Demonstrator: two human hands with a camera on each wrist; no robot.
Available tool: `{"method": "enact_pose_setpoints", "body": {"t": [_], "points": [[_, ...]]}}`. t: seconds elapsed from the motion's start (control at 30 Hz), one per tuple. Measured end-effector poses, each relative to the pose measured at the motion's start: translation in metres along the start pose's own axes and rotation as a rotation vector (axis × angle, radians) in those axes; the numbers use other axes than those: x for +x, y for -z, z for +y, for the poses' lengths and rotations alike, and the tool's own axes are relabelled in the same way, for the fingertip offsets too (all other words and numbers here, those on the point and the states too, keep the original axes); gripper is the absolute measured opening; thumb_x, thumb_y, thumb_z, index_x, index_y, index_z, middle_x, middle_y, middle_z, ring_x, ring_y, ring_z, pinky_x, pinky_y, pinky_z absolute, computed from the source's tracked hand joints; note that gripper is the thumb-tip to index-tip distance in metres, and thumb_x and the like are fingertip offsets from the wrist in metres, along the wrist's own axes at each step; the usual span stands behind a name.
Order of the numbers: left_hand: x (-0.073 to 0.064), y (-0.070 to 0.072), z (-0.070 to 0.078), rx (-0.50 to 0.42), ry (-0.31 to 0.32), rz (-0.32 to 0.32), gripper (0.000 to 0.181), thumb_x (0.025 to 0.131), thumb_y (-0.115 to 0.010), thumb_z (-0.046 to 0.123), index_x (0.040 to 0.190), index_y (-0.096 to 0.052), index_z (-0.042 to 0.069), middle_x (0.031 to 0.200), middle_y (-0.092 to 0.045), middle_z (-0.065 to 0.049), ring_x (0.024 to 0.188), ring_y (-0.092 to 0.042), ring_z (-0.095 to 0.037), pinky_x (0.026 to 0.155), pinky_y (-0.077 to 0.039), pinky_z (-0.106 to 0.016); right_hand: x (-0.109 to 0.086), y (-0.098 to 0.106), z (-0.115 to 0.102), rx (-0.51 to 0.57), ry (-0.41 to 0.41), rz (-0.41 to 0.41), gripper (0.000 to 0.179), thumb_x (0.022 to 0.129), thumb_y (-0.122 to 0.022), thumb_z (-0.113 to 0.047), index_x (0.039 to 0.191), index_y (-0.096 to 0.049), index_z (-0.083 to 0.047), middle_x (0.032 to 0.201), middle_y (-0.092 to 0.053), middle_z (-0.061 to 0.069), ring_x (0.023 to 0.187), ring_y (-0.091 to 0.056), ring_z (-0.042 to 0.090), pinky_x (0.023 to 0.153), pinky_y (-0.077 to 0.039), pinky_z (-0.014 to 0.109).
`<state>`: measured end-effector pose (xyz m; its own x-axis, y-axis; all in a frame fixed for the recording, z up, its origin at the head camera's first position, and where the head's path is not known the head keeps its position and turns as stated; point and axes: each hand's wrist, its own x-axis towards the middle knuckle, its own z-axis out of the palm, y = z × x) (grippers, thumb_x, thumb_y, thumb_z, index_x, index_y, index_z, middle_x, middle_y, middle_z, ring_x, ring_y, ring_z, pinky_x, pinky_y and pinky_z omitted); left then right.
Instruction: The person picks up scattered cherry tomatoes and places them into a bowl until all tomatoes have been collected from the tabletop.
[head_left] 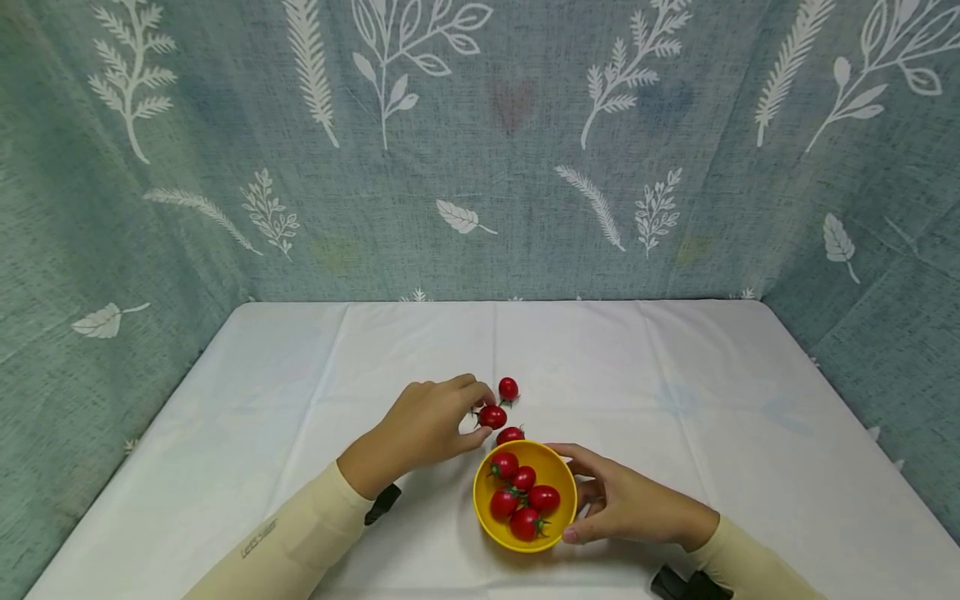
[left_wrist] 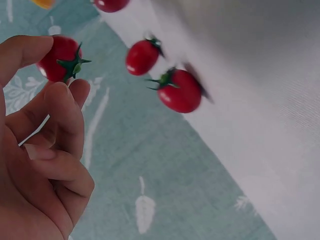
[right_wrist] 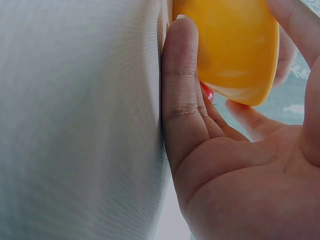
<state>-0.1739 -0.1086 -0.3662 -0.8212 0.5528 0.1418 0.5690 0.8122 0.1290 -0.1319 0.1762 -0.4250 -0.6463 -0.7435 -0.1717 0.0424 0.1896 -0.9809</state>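
Note:
My left hand (head_left: 427,421) pinches a small red cherry tomato (left_wrist: 59,57) between thumb and fingertips, its green calyx facing the left wrist camera. Two more cherry tomatoes, one smaller (left_wrist: 142,57) and one nearer (left_wrist: 180,91), lie on the white cloth beyond that hand. Close against the far rim of the yellow bowl (head_left: 483,521) sits another cherry tomato (head_left: 511,436). Several cherry tomatoes (head_left: 525,524) lie inside the bowl. From the right side, my right hand (head_left: 633,498) grips the bowl, thumb at the near rim and fingers around its wall (right_wrist: 235,45).
A white cloth (head_left: 600,358) with fold lines covers the table. Patterned green-blue curtains (head_left: 480,167) rise behind it and along both sides. A black strap piece (head_left: 383,503) shows under the left wrist, and another (head_left: 686,585) by the right sleeve.

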Motion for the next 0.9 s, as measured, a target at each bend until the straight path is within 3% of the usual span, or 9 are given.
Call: {"method": "enact_pose_setpoints", "body": {"t": [0.3, 0.53, 0.9], "points": [[-0.010, 0.009, 0.016, -0.036, -0.074, -0.003, 0.029, 0.087, -0.076, 0.041, 0.108, -0.068, 0.024, 0.100, -0.069, 0.007, 0.058, -0.049, -0.004, 0.055, -0.042, -0.019, 0.000, 0.001, 0.002, -0.004, 0.007, -0.003, 0.086, 0.085, -0.080, -0.015, 0.155, -0.029, -0.022, 0.150, -0.043, 0.023, 0.107, -0.069, 0.027, 0.087, -0.058, 0.028], [-0.014, 0.007, 0.028, -0.084, -0.150, -0.024, 0.027, 0.087, -0.075, 0.040, 0.107, -0.068, 0.024, 0.103, -0.070, 0.009, 0.056, -0.046, -0.002, 0.053, -0.040, -0.018, 0.001, 0.002, 0.003, -0.032, 0.018, -0.026, 0.085, 0.087, -0.078, -0.016, 0.155, -0.028, -0.024, 0.146, -0.048, 0.020, 0.107, -0.070, 0.026, 0.086, -0.058, 0.030], [-0.014, 0.000, 0.040, -0.104, -0.227, -0.108, 0.025, 0.088, -0.074, 0.039, 0.106, -0.069, 0.023, 0.098, -0.070, 0.011, 0.068, -0.055, 0.001, 0.058, -0.042, -0.015, 0.000, 0.002, 0.003, -0.031, 0.047, -0.036, 0.085, 0.088, -0.077, -0.014, 0.155, -0.027, -0.024, 0.146, -0.047, 0.021, 0.108, -0.069, 0.027, 0.086, -0.058, 0.029]]}}
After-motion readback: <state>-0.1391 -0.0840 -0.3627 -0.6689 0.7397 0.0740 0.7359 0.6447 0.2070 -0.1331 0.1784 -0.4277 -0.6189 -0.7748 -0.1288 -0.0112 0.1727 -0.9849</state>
